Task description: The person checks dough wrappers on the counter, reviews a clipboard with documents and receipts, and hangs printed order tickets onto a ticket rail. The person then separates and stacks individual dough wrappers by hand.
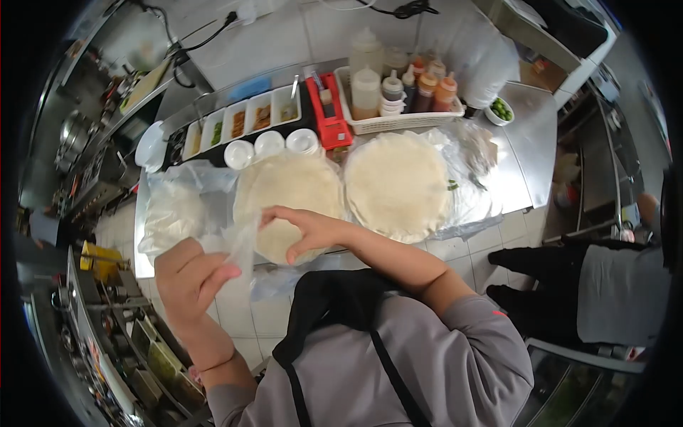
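Observation:
My left hand [188, 277] is closed, with a thin clear plastic sheet [243, 245] pinched between thumb and fingers. Over the near part of the left stack of flat round dough [299, 181], my right hand [302, 231] has its thumb and fingers spread, its fingertips close to the sheet's edge. A second round dough stack [397, 185] lies to the right on the metal table. At the table's left end sits a plastic bag [174, 210] with pale contents.
Behind the dough are white lids [270, 144], ingredient trays [245, 119], a red device [329, 117] and a basket [405, 122] of sauce bottles. A bowl of green limes [500, 112] and crumpled plastic [473, 160] lie right. Another person [619, 295] stands at right.

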`<state>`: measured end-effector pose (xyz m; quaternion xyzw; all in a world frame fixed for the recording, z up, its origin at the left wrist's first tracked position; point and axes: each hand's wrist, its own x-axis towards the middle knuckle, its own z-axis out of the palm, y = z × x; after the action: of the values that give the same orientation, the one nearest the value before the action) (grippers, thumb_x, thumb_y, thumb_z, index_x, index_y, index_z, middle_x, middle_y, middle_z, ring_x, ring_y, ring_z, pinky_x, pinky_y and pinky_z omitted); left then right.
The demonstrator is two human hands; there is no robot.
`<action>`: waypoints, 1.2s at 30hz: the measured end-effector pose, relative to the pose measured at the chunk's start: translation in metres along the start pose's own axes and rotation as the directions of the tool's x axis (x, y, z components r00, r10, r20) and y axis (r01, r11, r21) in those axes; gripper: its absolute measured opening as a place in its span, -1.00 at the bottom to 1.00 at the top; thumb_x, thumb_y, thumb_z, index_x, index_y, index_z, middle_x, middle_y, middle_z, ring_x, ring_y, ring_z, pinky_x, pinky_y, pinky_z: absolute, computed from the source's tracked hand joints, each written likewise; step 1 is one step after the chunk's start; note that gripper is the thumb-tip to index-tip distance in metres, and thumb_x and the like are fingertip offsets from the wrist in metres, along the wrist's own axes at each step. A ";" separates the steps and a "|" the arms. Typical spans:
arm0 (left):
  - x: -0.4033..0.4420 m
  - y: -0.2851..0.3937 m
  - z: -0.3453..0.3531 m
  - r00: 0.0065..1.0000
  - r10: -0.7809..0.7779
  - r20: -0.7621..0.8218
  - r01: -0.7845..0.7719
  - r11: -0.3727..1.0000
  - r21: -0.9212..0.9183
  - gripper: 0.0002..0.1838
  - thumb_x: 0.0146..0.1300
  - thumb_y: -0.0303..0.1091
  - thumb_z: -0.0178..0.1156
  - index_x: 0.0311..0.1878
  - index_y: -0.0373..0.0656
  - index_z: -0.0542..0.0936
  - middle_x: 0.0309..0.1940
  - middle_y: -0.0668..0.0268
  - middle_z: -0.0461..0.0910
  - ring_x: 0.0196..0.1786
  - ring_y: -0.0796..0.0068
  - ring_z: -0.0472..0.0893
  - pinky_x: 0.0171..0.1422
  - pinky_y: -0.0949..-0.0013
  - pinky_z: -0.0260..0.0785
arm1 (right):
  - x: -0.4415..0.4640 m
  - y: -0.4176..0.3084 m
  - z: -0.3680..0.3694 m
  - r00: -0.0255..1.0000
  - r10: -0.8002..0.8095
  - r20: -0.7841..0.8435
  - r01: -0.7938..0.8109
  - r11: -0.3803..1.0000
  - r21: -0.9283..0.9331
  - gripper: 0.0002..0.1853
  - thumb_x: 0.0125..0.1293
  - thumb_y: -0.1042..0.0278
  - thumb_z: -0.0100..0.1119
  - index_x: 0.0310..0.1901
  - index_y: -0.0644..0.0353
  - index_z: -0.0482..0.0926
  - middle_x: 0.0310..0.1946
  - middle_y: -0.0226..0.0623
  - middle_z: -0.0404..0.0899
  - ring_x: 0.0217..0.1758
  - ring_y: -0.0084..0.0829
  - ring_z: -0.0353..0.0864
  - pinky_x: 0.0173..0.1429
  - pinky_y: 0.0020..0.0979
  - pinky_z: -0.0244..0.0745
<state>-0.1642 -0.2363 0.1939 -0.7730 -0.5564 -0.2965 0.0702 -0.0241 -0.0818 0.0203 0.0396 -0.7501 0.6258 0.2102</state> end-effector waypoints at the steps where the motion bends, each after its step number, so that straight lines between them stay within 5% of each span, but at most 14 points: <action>1: 0.001 -0.001 0.006 0.994 0.064 -0.092 -0.072 0.994 -0.081 -0.65 -0.20 -0.10 0.36 -0.53 -0.23 0.58 -0.75 0.37 0.29 -0.70 0.41 0.29 -0.62 0.44 0.02 | -0.014 -0.011 -0.008 0.999 0.032 0.041 -0.030 0.999 -0.039 -0.32 -0.06 0.21 0.44 0.09 0.25 0.35 0.06 -0.18 0.36 0.21 -0.37 0.28 0.29 -0.37 0.13; 4: 0.009 -0.001 0.034 0.958 0.097 -0.270 -0.210 0.877 -0.433 -0.70 -0.11 -0.17 0.37 -0.51 -0.24 0.58 -0.74 0.39 0.34 -0.70 0.42 0.30 -0.61 0.46 0.04 | -0.057 -0.026 -0.023 0.997 -0.062 -0.049 0.072 0.966 0.249 -0.46 0.01 0.32 0.39 0.01 0.24 0.38 -0.01 -0.29 0.39 0.14 -0.50 0.32 0.22 -0.43 0.21; 7: 0.034 0.001 0.064 0.921 0.082 -0.380 -0.240 0.888 -0.391 -0.79 0.03 -0.30 0.31 -0.50 -0.26 0.57 -0.71 0.36 0.38 -0.68 0.46 0.31 -0.59 0.50 0.08 | -0.103 -0.063 -0.031 0.952 0.203 -0.227 -0.111 0.926 0.361 -0.58 0.06 0.44 0.33 -0.04 0.27 0.43 -0.08 -0.38 0.46 0.03 -0.58 0.41 0.12 -0.51 0.30; 9: 0.054 -0.002 0.083 0.978 -0.078 -0.194 -0.004 0.920 -0.393 -0.85 0.14 -0.38 0.23 -0.45 -0.26 0.57 -0.66 0.37 0.42 -0.63 0.57 0.34 -0.54 0.55 0.14 | -0.132 -0.067 -0.040 0.912 0.278 -0.302 -0.115 0.878 0.465 -0.70 0.09 0.48 0.29 -0.13 0.28 0.50 -0.23 -0.46 0.53 -0.12 -0.62 0.49 0.01 -0.55 0.38; 11: 0.086 -0.006 0.124 0.954 -0.292 -0.064 0.203 0.790 -0.578 -0.83 0.19 -0.35 0.20 -0.39 -0.27 0.56 -0.60 0.40 0.46 -0.54 0.67 0.37 -0.45 0.61 0.19 | -0.153 -0.070 -0.058 0.814 0.319 -0.486 -0.082 0.891 0.447 -0.80 0.13 0.48 0.25 -0.19 0.27 0.53 -0.35 -0.49 0.57 -0.26 -0.67 0.51 -0.12 -0.59 0.41; 15: 0.138 -0.046 0.249 0.911 -0.411 0.039 0.302 0.600 -0.741 -0.81 0.21 -0.34 0.19 -0.25 -0.28 0.49 -0.54 0.39 0.49 -0.45 0.64 0.44 -0.31 0.56 0.28 | -0.182 -0.032 -0.120 0.567 0.391 -0.725 -0.170 0.917 0.361 -0.82 0.18 0.42 0.21 -0.21 0.28 0.52 -0.36 -0.41 0.59 -0.32 -0.66 0.54 -0.21 -0.60 0.44; 18: 0.119 -0.075 0.332 0.916 -0.396 0.056 0.369 0.784 -0.500 -0.78 0.16 -0.36 0.20 -0.18 -0.24 0.47 -0.44 0.26 0.52 -0.39 0.41 0.52 -0.26 0.41 0.36 | -0.217 0.036 -0.170 0.322 0.376 -0.869 -0.573 0.808 0.137 -0.80 0.13 0.46 0.15 -0.19 0.30 0.51 -0.38 -0.37 0.57 -0.35 -0.59 0.53 -0.29 -0.53 0.43; 21: 0.093 -0.073 0.347 0.940 -0.340 0.024 0.310 0.825 -0.472 -0.77 0.12 -0.38 0.21 -0.18 -0.23 0.47 -0.37 0.18 0.50 -0.33 0.31 0.53 -0.22 0.34 0.37 | -0.214 0.028 -0.162 0.262 0.335 -0.905 -0.822 0.569 -0.027 -0.74 0.06 0.49 0.14 -0.16 0.28 0.49 -0.40 -0.31 0.55 -0.37 -0.54 0.53 -0.32 -0.49 0.42; 24: 0.057 -0.071 0.319 0.935 -0.342 0.090 0.344 0.820 -0.456 -0.78 0.09 -0.40 0.22 -0.21 -0.24 0.47 -0.35 0.17 0.48 -0.32 0.31 0.51 -0.21 0.33 0.36 | -0.224 0.041 -0.162 0.287 0.136 -0.948 -0.724 0.679 -0.122 -0.71 0.01 0.49 0.14 -0.16 0.24 0.47 -0.48 -0.18 0.53 -0.42 -0.37 0.56 -0.33 -0.39 0.44; 25: 0.044 -0.074 0.306 0.919 -0.371 0.133 0.391 0.817 -0.424 -0.79 0.08 -0.40 0.22 -0.23 -0.24 0.47 -0.36 0.17 0.47 -0.33 0.29 0.50 -0.22 0.32 0.36 | -0.227 0.040 -0.164 0.266 0.197 -0.944 -0.692 0.721 -0.045 -0.63 0.00 0.51 0.14 -0.07 0.19 0.44 -0.42 -0.11 0.54 -0.40 -0.30 0.58 -0.30 -0.35 0.46; 28: -0.005 -0.065 0.287 0.868 -0.435 0.239 0.494 0.805 -0.329 -0.79 0.07 -0.40 0.25 -0.27 -0.26 0.47 -0.38 0.21 0.45 -0.36 0.37 0.50 -0.28 0.39 0.36 | -0.227 0.040 -0.161 0.309 0.024 -0.951 -0.873 0.403 -0.274 -0.55 -0.06 0.55 0.22 -0.05 0.24 0.41 -0.16 0.03 0.45 -0.16 -0.09 0.51 -0.06 -0.20 0.41; 31: -0.033 -0.033 0.282 0.905 -0.379 0.192 0.413 0.891 -0.188 -0.70 -0.01 -0.36 0.29 -0.27 -0.27 0.42 -0.31 0.15 0.41 -0.22 0.21 0.45 -0.14 0.26 0.33 | -0.186 0.010 -0.142 0.420 -0.232 -0.877 -0.862 0.202 -0.466 -0.54 -0.09 0.54 0.26 -0.07 0.24 0.42 -0.10 0.02 0.41 -0.04 -0.01 0.43 0.04 -0.16 0.34; 35: -0.040 -0.025 0.289 0.911 -0.370 0.180 0.396 0.908 -0.137 -0.61 -0.09 -0.37 0.28 -0.20 -0.29 0.39 -0.21 0.06 0.37 -0.08 0.06 0.38 0.02 0.17 0.27 | -0.139 0.048 -0.123 0.605 -0.235 -0.760 -0.530 0.594 -0.606 -0.71 -0.01 0.48 0.29 -0.20 0.23 0.51 -0.22 -0.13 0.49 -0.12 -0.18 0.51 -0.02 -0.26 0.39; 36: -0.041 -0.026 0.292 0.919 -0.347 0.186 0.376 0.914 -0.151 -0.59 -0.11 -0.38 0.27 -0.17 -0.30 0.38 -0.19 0.04 0.37 -0.04 0.04 0.36 0.05 0.16 0.25 | -0.121 0.038 -0.110 0.590 0.053 -0.806 -0.503 0.804 -0.316 -0.79 0.02 0.45 0.27 -0.26 0.25 0.54 -0.25 -0.16 0.51 -0.30 -0.28 0.58 -0.17 -0.34 0.46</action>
<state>-0.0854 -0.1321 -0.0715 -0.6803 -0.6641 -0.2932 -0.1013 0.1029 0.0072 -0.0452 -0.4092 -0.7227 0.3834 0.4040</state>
